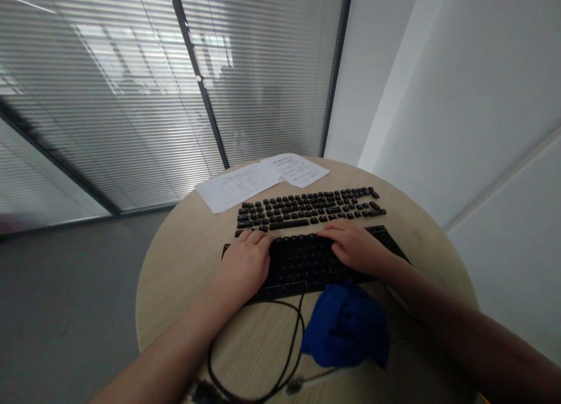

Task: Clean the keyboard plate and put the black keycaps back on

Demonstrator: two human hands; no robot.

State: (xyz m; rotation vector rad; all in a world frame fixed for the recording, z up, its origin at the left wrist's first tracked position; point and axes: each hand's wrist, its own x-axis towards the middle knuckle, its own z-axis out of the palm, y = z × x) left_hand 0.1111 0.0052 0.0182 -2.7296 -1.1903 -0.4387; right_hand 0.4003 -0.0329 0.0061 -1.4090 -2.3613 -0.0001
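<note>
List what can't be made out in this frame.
Head view only:
- Print on the papers: too small to read.
- Legends on the keycaps: too small.
- Parts of the keyboard: covered by the left hand and right hand, whose backs also hide whether the fingers pinch anything.
- End of the cable: blurred, at the bottom edge.
- Anything under the blue cloth: covered.
</note>
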